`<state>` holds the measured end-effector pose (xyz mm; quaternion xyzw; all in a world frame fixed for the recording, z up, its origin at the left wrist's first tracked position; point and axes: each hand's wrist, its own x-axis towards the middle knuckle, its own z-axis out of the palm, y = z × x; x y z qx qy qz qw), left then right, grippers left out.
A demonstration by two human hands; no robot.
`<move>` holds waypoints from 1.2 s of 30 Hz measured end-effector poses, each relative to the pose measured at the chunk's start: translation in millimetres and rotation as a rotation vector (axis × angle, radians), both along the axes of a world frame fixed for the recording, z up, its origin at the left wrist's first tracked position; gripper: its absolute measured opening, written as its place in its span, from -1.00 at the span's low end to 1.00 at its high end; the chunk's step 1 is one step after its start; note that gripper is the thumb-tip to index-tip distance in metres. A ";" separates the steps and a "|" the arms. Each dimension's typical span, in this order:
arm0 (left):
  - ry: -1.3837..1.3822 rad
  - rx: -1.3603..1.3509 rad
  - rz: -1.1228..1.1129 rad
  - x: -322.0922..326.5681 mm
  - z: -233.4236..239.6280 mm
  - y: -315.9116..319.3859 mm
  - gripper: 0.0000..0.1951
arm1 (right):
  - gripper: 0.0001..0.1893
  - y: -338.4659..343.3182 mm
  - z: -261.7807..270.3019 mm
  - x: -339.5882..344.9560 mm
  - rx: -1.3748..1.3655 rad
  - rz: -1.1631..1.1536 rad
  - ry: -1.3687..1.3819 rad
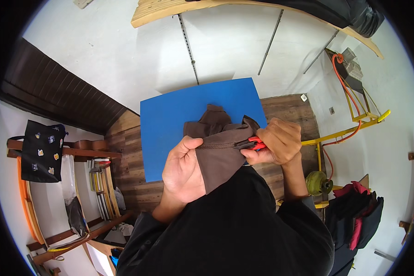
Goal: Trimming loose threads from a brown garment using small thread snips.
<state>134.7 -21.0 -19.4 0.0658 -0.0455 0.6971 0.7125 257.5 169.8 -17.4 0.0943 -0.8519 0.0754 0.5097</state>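
A piece of brown cloth (220, 167) with a stitched seam is stretched between my hands above a blue tabletop (165, 138). My left hand (184, 169) grips its left edge, thumb on top at the seam and the other fingers hidden beneath. In my right hand (279, 141) is a small red-handled tool (257, 142), its dark end lying along the seam. Whether it is a pair of snips or a seam ripper, I cannot tell. More of the brown cloth (214, 117) lies bunched on the tabletop behind my hands.
At left, a wooden shelf rack (100, 150) holds books, with a black printed bag (43, 151) hanging from it. On the right are a yellow metal frame (310, 142), an orange hose (352, 93), a green gas cylinder (314, 183) and piled dark and red garments (348, 210).
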 end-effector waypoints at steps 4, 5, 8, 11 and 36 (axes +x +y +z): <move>0.004 -0.015 -0.014 -1.1 2.6 2.2 -0.47 | -0.57 1.6 1.7 -0.5 -0.006 -0.003 0.006; 0.013 -0.043 -0.009 -1.2 2.7 2.2 -0.47 | -0.57 1.7 2.2 -0.5 -0.005 -0.003 0.007; 0.024 -0.070 -0.011 -1.4 2.3 4.1 -0.48 | -0.57 1.3 4.7 0.2 -0.003 -0.014 -0.010; 0.045 -0.092 -0.008 -1.1 6.1 5.2 -0.48 | -0.57 1.7 7.6 0.2 0.004 -0.018 -0.015; 0.084 -0.158 0.049 -1.0 5.9 12.0 -0.47 | -0.55 6.4 5.4 -2.7 0.024 -0.039 -0.031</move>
